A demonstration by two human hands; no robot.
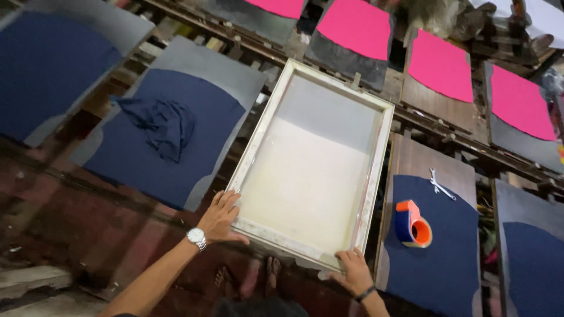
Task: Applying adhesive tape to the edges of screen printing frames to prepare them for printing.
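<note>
Head view: left hand (220, 217) and right hand (352, 271) grasp the white-framed printing screen (311, 170) at its near corners. Right of the screen, apparently clear of its edge, lie a tape dispenser (412, 223) and spanner (439, 185); left, crumpled navy cloth (158, 123).

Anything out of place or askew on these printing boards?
Yes. A crumpled navy cloth lies bunched on a flat navy panel, unlike the smooth ones nearby. A tape dispenser and a wrench sit loose on another panel, right of the frame both hands hold.
</note>
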